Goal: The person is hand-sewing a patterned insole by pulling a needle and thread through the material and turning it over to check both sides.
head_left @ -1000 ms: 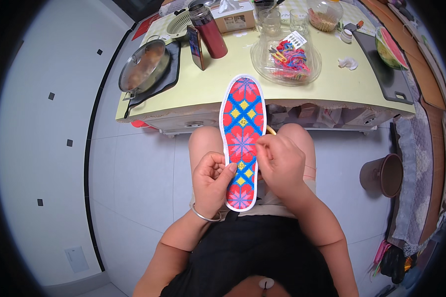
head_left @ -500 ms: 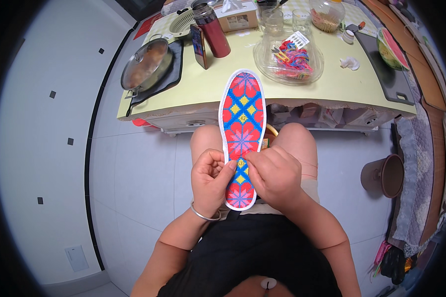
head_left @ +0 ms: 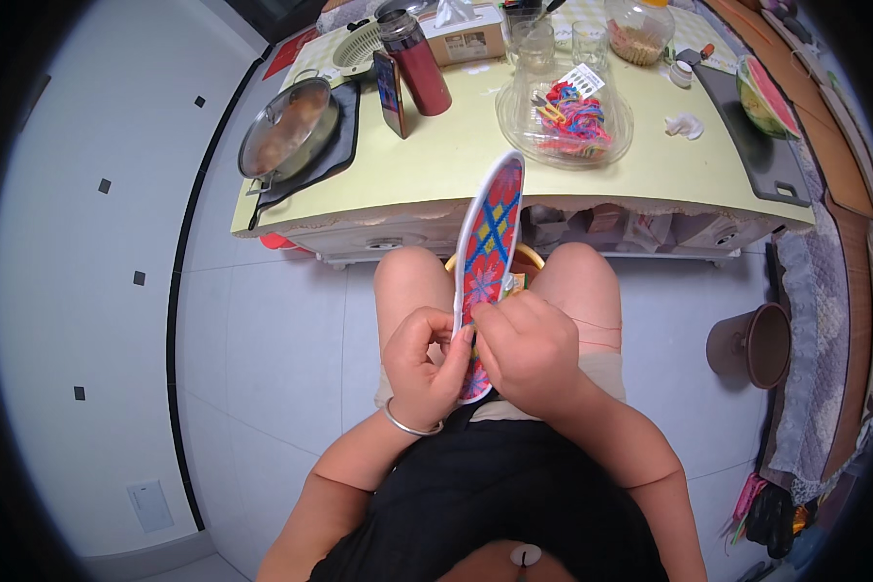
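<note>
An embroidered insole (head_left: pixel 492 231), with a red, blue, yellow and pink pattern and a white rim, is held above my lap, turned partly edge-on. My left hand (head_left: pixel 425 361) is closed on its lower left edge, the thumb over the patterned face. On that same face, the fingers of my right hand (head_left: pixel 533 344) are pinched together near the lower half. Whatever is between those fingertips is too small to make out. A thin red thread (head_left: pixel 601 343) crosses my right thigh beside the right hand.
Ahead stands a table (head_left: pixel 475 175) bearing a lidded pan (head_left: pixel 289 128), a propped phone (head_left: pixel 390 92), a red flask (head_left: pixel 419 68) and a clear plastic tray (head_left: pixel 616 141) with colourful thread (head_left: pixel 574 116). A yellow-rimmed container (head_left: pixel 529 256) sits between my knees; a brown bin (head_left: pixel 747 344) is at right.
The insole has turned from facing me nearly flat to a slanted, partly edge-on position, its top leaning right. My left hand has shifted slightly down and right; my right hand stays pinched at the patterned face.
</note>
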`<action>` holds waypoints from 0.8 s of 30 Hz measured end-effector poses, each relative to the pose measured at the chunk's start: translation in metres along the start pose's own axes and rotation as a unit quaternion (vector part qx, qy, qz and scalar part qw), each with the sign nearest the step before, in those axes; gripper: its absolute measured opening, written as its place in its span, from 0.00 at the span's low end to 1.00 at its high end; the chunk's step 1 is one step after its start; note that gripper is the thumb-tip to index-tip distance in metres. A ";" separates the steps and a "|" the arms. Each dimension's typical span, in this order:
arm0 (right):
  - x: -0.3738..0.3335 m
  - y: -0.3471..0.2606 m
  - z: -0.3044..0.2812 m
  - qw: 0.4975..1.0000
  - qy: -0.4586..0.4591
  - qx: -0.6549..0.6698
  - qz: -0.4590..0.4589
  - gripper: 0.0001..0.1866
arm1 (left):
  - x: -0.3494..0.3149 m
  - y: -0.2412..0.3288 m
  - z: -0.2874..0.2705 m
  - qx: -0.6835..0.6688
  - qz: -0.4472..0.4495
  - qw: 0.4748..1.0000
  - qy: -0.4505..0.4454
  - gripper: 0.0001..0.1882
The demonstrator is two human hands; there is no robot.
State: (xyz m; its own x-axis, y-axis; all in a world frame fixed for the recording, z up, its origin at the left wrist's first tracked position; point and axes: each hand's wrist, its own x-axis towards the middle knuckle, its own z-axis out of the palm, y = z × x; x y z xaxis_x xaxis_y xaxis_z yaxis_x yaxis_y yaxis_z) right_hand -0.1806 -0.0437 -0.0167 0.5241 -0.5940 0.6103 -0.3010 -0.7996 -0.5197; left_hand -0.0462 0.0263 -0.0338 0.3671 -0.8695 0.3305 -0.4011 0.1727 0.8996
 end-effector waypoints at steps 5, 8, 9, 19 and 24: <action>-0.005 0.001 0.000 0.998 0.057 0.016 0.026 0.06 | 0.005 0.003 0.003 -0.003 -0.002 0.999 0.037 0.05; -0.005 0.004 0.005 0.998 0.063 0.005 0.009 0.05 | 0.004 0.002 0.002 0.007 0.013 1.000 0.007 0.04; -0.005 0.005 0.006 0.998 0.062 -0.002 -0.002 0.04 | 0.004 0.002 0.003 0.012 0.022 1.000 -0.006 0.04; 0.003 0.021 -0.005 0.798 0.069 0.469 0.373 0.05 | 0.019 0.007 -0.002 -0.386 -0.161 0.906 -0.060 0.06; -0.009 0.019 0.019 0.492 0.064 0.719 0.487 0.14 | 0.018 -0.003 0.004 -0.395 -0.176 0.898 -0.083 0.05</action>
State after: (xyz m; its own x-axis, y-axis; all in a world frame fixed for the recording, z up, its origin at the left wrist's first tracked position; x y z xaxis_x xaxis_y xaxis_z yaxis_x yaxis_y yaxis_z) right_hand -0.1757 -0.0522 -0.0434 0.6069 -0.7080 -0.3611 0.5635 0.7037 -0.4328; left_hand -0.0416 0.0087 -0.0319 0.1987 -0.9801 -0.0017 0.4602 0.0918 0.8830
